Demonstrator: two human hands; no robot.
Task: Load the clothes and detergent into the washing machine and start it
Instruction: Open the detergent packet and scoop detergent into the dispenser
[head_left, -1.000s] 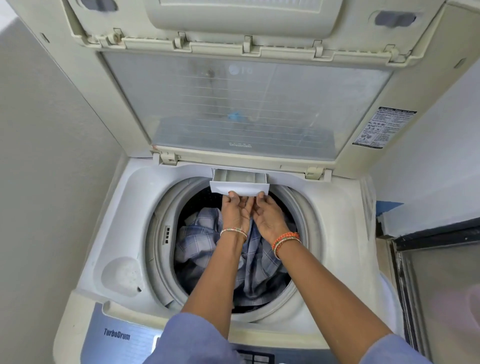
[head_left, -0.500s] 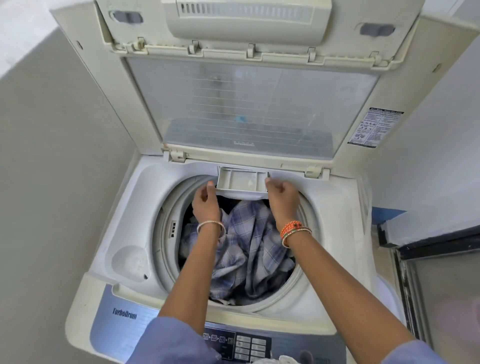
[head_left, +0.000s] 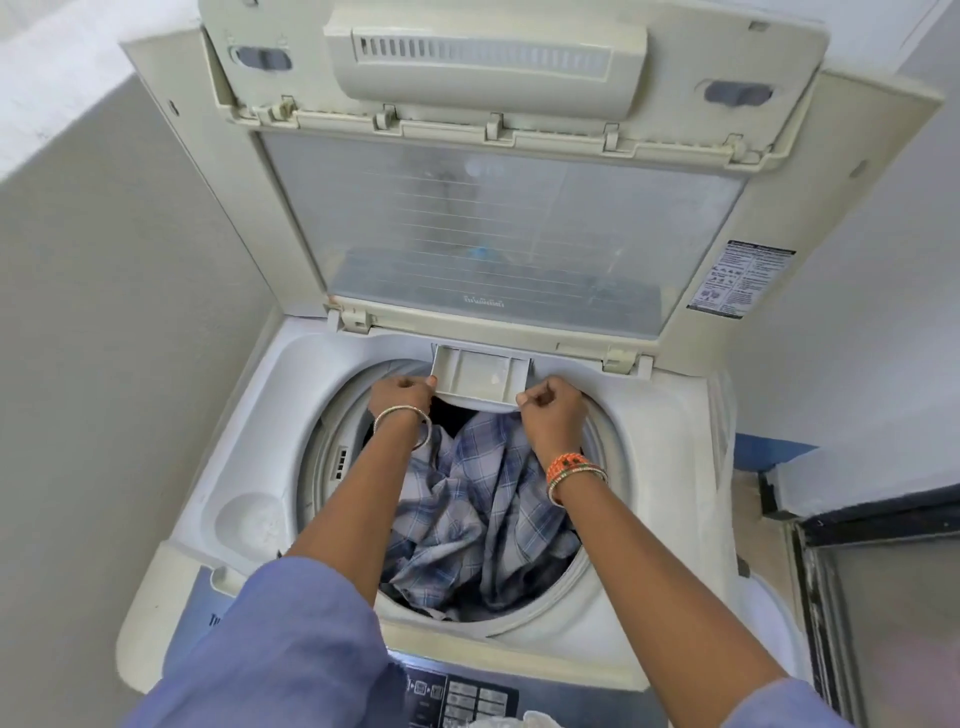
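Detergent drawer (head_left: 480, 375) pinched between left grip (head_left: 400, 397); right grip (head_left: 553, 408).

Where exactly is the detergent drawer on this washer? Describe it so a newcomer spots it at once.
Start at the raised lid of the washing machine and drop to the back rim of the round tub opening. The detergent drawer sticks out there, a shallow pale tray above the checked clothes. The left hand and right hand grip its two front corners, and it is the only rectangular tray on the rim.
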